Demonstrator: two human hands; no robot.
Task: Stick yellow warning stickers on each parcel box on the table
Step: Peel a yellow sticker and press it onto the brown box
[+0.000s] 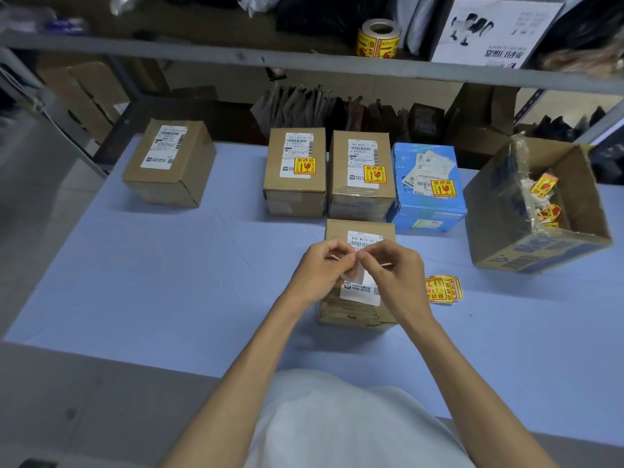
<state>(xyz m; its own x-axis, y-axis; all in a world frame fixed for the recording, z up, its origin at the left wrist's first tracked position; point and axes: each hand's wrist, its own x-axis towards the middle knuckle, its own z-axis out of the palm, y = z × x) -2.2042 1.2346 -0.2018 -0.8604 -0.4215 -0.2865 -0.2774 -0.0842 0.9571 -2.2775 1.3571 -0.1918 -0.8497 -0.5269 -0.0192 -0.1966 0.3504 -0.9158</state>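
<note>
Above a brown parcel box [358, 312] near the table's middle, my left hand [320, 268] and my right hand [395, 271] pinch a small sticker piece [358, 273] together; only its white side shows. Loose yellow warning stickers [442, 289] lie on the table just right of my hands. Behind stand two brown boxes [294, 170] [363, 177] and a blue box [427, 187], each bearing a yellow sticker. At far left a brown box [169, 163] shows only a white shipping label.
An open cardboard carton [537, 211] at the right holds crumpled sticker backings. A roll of yellow stickers [378, 38] sits on the shelf above. The light blue table [169, 282] ends at a metal rack; cartons and bags fill the shelves behind.
</note>
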